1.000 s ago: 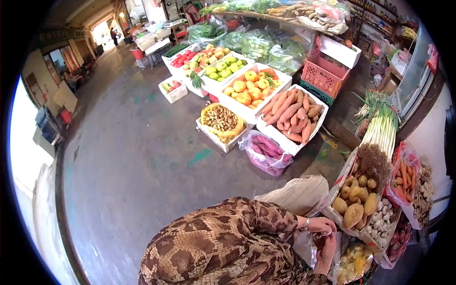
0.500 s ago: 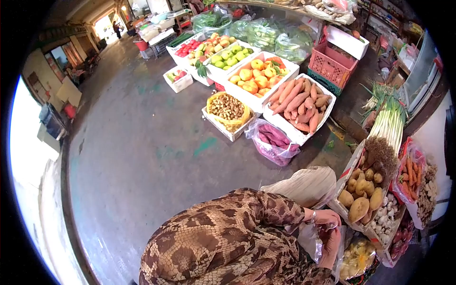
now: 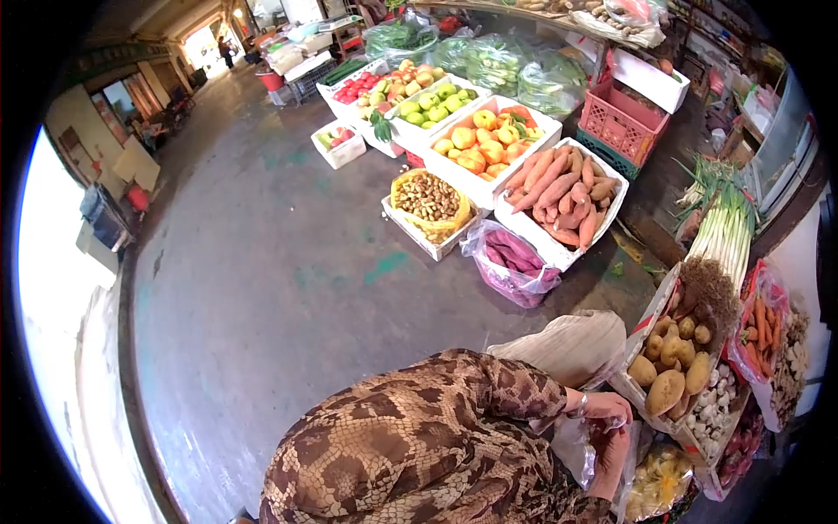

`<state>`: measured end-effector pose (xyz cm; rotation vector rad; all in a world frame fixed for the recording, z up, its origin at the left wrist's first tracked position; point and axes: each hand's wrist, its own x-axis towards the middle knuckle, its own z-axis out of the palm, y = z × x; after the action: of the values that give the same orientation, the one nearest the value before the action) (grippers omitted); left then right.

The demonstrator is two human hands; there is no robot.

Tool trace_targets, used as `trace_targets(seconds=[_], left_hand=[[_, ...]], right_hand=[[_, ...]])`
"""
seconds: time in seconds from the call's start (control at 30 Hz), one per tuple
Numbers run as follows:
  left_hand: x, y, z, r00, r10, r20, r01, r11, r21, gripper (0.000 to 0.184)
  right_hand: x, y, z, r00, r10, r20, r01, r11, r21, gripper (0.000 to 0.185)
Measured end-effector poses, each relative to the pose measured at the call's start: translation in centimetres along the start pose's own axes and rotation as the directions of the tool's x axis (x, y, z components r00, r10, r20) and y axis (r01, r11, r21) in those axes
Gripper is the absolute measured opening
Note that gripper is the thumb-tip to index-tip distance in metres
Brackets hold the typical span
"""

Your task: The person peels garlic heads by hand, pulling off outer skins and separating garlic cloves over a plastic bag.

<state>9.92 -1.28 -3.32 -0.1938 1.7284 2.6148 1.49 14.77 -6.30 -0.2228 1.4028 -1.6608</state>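
Near the bottom right, my left hand (image 3: 606,408), with a bracelet at its wrist, has its fingers pinched on a thin clear plastic bag (image 3: 573,447). Just below it, my right hand (image 3: 611,456) is closed on the same bag, its fingertips close to those of my left hand. Beside the hands are a box of potatoes (image 3: 666,390), white garlic bulbs (image 3: 714,410) and a clear bag of pale yellow produce (image 3: 661,480). A patterned brown sleeve (image 3: 524,389) covers my left arm.
A pale sack (image 3: 567,345) lies above my hands. Beyond are purple sweet potatoes (image 3: 511,258), sweet potatoes (image 3: 563,194), a nut-like heap (image 3: 428,199) and orange fruit (image 3: 471,160). Scallions (image 3: 726,231) and carrots (image 3: 762,330) stand at the right. A distant person (image 3: 227,52) is upper left.
The whole view has shifted, so the produce boxes sit farther right in the frame. Both hands remain close together at the plastic bag.
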Motion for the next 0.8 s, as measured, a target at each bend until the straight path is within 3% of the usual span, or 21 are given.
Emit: trace_targets(seconds=[0.27, 0.43, 0.57, 0.77, 0.8], left_hand=[[0.7, -0.9, 0.0, 1.000, 0.030, -0.004, -0.030, 0.999, 0.041, 0.032], [0.7, -1.1, 0.2, 1.000, -0.003, 0.006, 0.003, 0.999, -0.051, 0.032], [1.6, -2.4, -0.4, 0.998, 0.063, -0.004, -0.063, 0.995, 0.078, 0.032], [0.8, -2.0, -0.5, 0.997, 0.048, 0.068, -0.042, 0.996, -0.082, 0.032], [0.7, -1.9, -0.3, 0.996, 0.049, 0.074, -0.043, 0.996, -0.076, 0.032]], right_hand=[[0.5, 0.5, -1.0, 1.000, 0.005, 0.017, -0.004, 0.998, -0.058, 0.028], [0.5, 0.6, -1.1, 1.000, 0.017, 0.006, -0.017, 0.999, -0.047, 0.027], [0.6, 0.8, -1.1, 1.000, 0.021, -0.004, -0.021, 1.000, -0.018, 0.026], [-0.2, 0.3, 0.0, 0.999, 0.020, -0.040, -0.017, 0.996, 0.091, 0.024], [-0.5, -0.1, 0.5, 1.000, -0.004, -0.025, 0.004, 1.000, -0.013, 0.022]])
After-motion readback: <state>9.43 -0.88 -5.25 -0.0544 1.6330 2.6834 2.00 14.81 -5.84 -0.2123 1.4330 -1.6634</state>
